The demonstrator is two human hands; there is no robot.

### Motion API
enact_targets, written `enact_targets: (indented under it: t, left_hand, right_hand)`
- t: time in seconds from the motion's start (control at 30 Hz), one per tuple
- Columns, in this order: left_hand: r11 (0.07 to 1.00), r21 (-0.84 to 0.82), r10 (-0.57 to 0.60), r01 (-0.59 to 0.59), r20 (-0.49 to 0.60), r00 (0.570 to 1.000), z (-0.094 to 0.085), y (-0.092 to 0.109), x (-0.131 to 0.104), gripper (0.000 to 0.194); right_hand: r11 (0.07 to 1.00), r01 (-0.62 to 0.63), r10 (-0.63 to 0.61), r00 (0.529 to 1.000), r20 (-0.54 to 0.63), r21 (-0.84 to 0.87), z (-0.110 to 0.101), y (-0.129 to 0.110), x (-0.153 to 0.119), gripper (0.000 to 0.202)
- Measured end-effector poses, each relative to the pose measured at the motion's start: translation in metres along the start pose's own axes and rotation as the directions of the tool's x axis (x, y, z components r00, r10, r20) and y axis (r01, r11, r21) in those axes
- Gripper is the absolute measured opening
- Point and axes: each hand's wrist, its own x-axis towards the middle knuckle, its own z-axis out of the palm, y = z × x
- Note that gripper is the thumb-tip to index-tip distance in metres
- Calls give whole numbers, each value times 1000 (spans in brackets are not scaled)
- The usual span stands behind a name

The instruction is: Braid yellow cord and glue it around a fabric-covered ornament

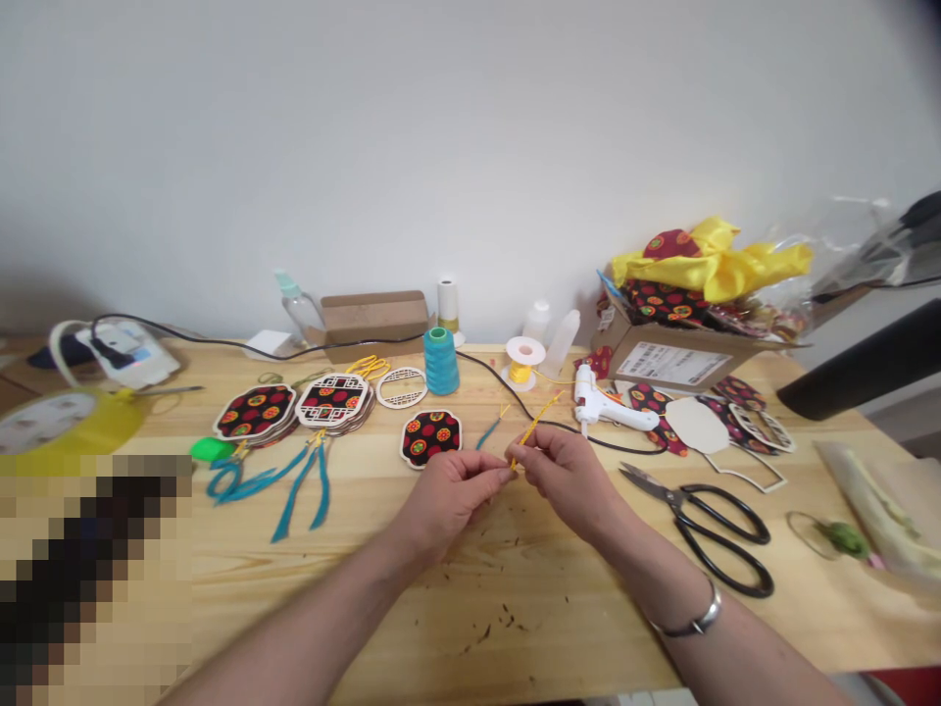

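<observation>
I see a thin yellow cord [544,409], twisted or braided in look, held just above a pale wooden table [353,598] near the middle of my head view. It slants up and away to the right, its far end loose and slightly frayed.

The left hand [457,480] pinches the cord's lower end between thumb and forefinger; the right hand [563,476] grips it a little higher, thumb and fingertips closed, the two hands nearly touching. I cannot tell how the fingers underneath are curled.

Just beyond them lies a short teal strand [488,432] with a yellow tip. Near the left hand is a white-edged, dark floral piece [432,437].

At the back right I find an open cardboard box [742,355] with a white label, filled with dark floral fabric [662,297] and heaped with shiny yellow cloth [735,273]. Clear plastic spills at its right side. A long, low brown box [374,319] stands against the wall; I cannot see inside. Left of it is a transparent spray bottle [300,312]. Two translucent bottles stand behind a white spool [525,349] wound with yellow thread [521,374].
</observation>
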Motion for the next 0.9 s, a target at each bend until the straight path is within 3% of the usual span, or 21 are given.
enact_targets:
  t: [0.23,0.63,0.77,0.9]
  left_hand:
    - [997,-75,-2,1,-12,1000,0,1,-1,22]
    - [994,-108,5,-5,6,1000,1,1,-2,19]
    - [999,-37,14,-14,-12,1000,-2,2,-2,19]
    - [991,126,51,-37,-110,993,-4,2,0,21]
  right_hand:
    - [999,31,-28,996,80,-38,-3,-4,1,18]
    - [974,122,-117,992,40,-189,-3,3,3,19]
    - [943,179,-178,984,27,-281,-6,1,4,21]
    - [906,206,-224,975,-7,-369,-10,1,4,20]
